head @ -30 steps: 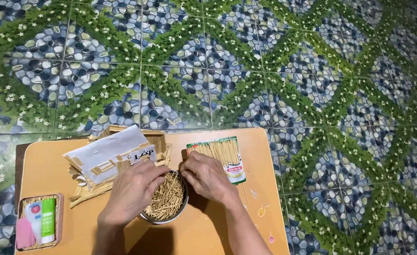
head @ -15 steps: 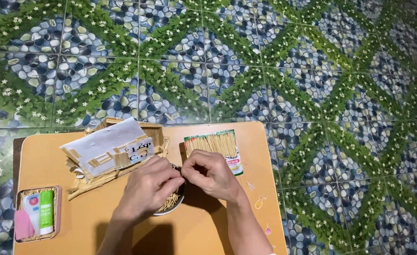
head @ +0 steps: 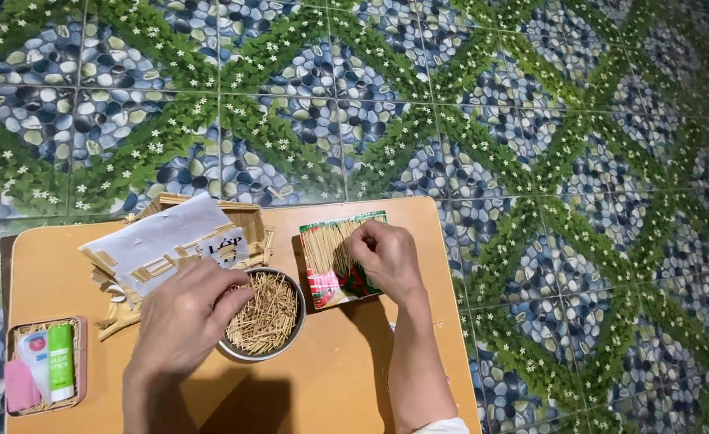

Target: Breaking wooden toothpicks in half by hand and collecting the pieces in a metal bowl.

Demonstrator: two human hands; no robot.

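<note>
My left hand (head: 182, 317) rests over the left rim of a round metal bowl (head: 290, 333) filled with thin wooden sticks, its fingers curled at the bowl's edge. My right hand (head: 385, 255) lies on an open red and green box (head: 332, 255) of the same sticks, fingertips touching the sticks inside. Whether it pinches a stick I cannot see. Behind the bowl stands a small wooden stick-built model (head: 174, 241) with white paper on top.
Everything sits on a low orange table (head: 338, 378). A small woven tray (head: 17, 333) at the front left holds a green glue stick (head: 60, 362), a white tube and a pink item. Patterned pebble-and-leaf floor tiles (head: 451, 104) surround the table.
My right hand left the bowl and moved right onto the box of sticks. My left hand shifted to the bowl's left rim, uncovering the sticks inside. The view tilted slightly.
</note>
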